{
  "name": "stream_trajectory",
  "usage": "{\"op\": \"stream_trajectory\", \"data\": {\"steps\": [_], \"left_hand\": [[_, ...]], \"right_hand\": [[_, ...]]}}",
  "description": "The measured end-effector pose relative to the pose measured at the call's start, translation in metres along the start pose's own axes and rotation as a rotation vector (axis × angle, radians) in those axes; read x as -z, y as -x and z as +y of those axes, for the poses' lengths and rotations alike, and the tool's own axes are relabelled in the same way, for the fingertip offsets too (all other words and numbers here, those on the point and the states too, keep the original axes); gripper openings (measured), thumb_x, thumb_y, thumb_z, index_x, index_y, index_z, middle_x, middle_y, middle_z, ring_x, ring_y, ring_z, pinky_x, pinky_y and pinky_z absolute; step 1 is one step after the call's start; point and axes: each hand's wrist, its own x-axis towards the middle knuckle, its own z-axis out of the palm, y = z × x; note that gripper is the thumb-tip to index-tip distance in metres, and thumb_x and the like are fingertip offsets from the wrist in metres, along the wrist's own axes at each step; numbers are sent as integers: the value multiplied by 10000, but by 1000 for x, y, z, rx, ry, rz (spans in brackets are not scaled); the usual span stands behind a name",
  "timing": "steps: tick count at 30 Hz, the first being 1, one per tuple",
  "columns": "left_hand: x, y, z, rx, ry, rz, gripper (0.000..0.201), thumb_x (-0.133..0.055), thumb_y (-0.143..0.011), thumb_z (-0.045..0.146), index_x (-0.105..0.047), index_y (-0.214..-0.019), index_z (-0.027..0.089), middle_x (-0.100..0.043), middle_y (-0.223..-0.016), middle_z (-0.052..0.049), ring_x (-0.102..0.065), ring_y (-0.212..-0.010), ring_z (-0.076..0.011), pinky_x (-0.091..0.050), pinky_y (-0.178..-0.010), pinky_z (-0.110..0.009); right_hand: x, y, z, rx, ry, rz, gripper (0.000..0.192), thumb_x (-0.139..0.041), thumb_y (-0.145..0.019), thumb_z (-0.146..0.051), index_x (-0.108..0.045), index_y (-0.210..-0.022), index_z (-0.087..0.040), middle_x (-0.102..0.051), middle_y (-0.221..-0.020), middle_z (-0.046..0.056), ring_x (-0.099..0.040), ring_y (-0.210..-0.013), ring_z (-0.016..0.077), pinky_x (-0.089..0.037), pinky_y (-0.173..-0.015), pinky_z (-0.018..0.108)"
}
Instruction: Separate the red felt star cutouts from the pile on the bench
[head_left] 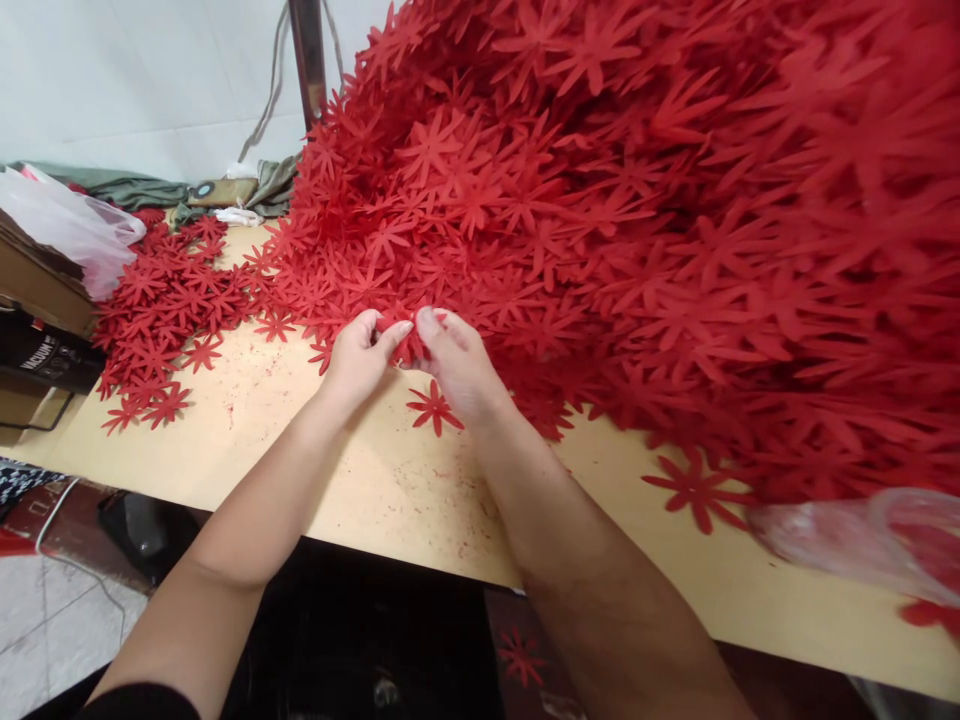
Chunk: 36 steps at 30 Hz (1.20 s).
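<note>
- The left hand (362, 352) pinches a red flower-shaped cutout (406, 347) between thumb and fingers.
- The right hand (456, 368) closes thumb to fingers on the same cutout, just beside the left; its fingertips are slightly blurred.
- The pinched cutout is largely hidden by the fingers, at the near edge of a large heap of red cutouts (525, 230).
- A single loose cutout (435, 408) lies on the pale surface (247, 465), just below the right hand.
- Red specks dot the surface between the forearms.
- A smaller pile of cutouts (176, 315) lies to the left, near a white plastic bag (90, 225).
- At the right, a clear plastic bag (832, 530) lies near another loose cutout (697, 490).
</note>
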Motion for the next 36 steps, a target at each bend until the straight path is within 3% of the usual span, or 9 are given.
{"op": "stream_trajectory", "data": {"steps": [3, 7, 16, 19, 22, 24, 28, 33, 36], "left_hand": [[0, 1, 4, 5, 81, -53, 364, -698, -756, 420, -451, -615, 194, -463, -552, 56, -413, -524, -75, -337, -536, -220], [2, 0, 15, 13, 160, -91, 369, -683, -775, 424, -465, -595, 187, -474, -540, 55, -438, -524, -72, -382, -577, -222], [4, -2, 22, -49, 147, 103, 281, -686, -784, 288, -500, -602, 182, -496, -525, 55, -465, -517, -69, -420, -606, -216], [16, -12, 19, -101, 97, 261, 258, -631, -825, 304, -502, -634, 188, -519, -543, 55, -487, -517, -61, -432, -584, -191], [35, -25, 10, -177, 42, 379, 101, -635, -810, 267, -564, -790, 198, -640, -732, 20, -602, -686, -82, -497, -698, -204], [44, -31, 3, -181, -36, 371, 213, -681, -743, 181, -591, -935, 200, -682, -966, -30, -644, -901, -129, -519, -829, -258], [58, -35, -1, -215, -320, 436, 422, -619, -724, 69, -608, -1126, 194, -567, -1300, -99, -555, -1184, -207, -511, -915, -313], [103, -35, 13, -245, -731, 446, 289, -501, -847, 168, -675, -1077, 145, -675, -1078, -91, -636, -969, -183, -487, -939, -326], [140, -36, 20, -136, -1097, 426, 317, -497, -854, 209, -681, -1110, 170, -661, -1148, -102, -601, -1077, -241, -451, -978, -386]], "right_hand": [[1, -1, -2, 15, -28, 40, 516, -785, -519, -610, -490, -687, -222, -551, -629, -50, -510, -533, 75, -488, -554, 248], [5, -5, -1, 92, -76, 45, 463, -799, -546, -540, -484, -686, -231, -534, -618, -54, -514, -543, 87, -476, -554, 259], [0, -3, -2, 172, 30, 136, 361, -714, -682, -502, -484, -707, -225, -460, -539, -64, -405, -459, 75, -354, -458, 239], [7, -4, -6, 194, 20, 240, 291, -670, -741, -414, -460, -686, -219, -435, -514, -76, -376, -446, 64, -316, -446, 217], [15, -6, -8, 201, 8, 367, 199, -603, -769, -290, -438, -683, -220, -420, -521, -80, -366, -443, 62, -312, -457, 212], [16, -5, -10, 227, 70, 401, 112, -586, -744, -214, -475, -737, -221, -419, -552, -80, -382, -465, 67, -326, -482, 216], [8, 2, -10, 277, 330, 341, 106, -571, -734, -210, -558, -838, -215, -464, -637, -50, -441, -551, 91, -390, -567, 251], [12, 2, 1, 226, 533, 327, 98, -539, -748, -304, -547, -776, -211, -520, -692, -1, -504, -626, 139, -465, -640, 318], [16, -2, 12, 304, 689, 294, 137, -549, -715, -317, -598, -774, -203, -567, -818, 55, -573, -758, 180, -514, -758, 385]]}}
